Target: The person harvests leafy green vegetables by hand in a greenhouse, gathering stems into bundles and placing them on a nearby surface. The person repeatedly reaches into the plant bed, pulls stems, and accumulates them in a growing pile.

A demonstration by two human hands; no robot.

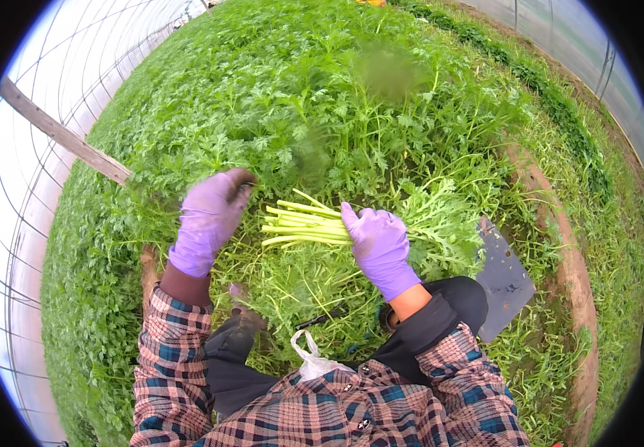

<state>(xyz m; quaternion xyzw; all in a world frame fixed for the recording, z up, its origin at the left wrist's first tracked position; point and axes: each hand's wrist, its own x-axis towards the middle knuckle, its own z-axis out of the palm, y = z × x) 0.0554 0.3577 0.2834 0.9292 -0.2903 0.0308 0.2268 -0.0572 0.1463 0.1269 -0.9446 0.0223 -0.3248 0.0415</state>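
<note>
A bunch of leafy greens (305, 223) lies sideways in my right hand (379, 243), which wears a purple glove. Its pale green cut stems point left, and its feathery leaves spread out to the right of the fist. My left hand (213, 215), in a soiled purple glove, is raised left of the stem ends, apart from them. Its fingers are curled and blurred, so whether it holds something cannot be told. A white plastic bag (316, 360) hangs at my shirt front. Below the bunch, a dark tool-like object (320, 319) lies among loose greens.
Dense standing greens (277, 100) fill the bed ahead and to the left. A dark grey plate (503, 282) lies right of my knee. Bare soil ridges (570, 279) curve along the right. A wooden pole (68, 134) slants at the left, by the greenhouse film wall (6, 251).
</note>
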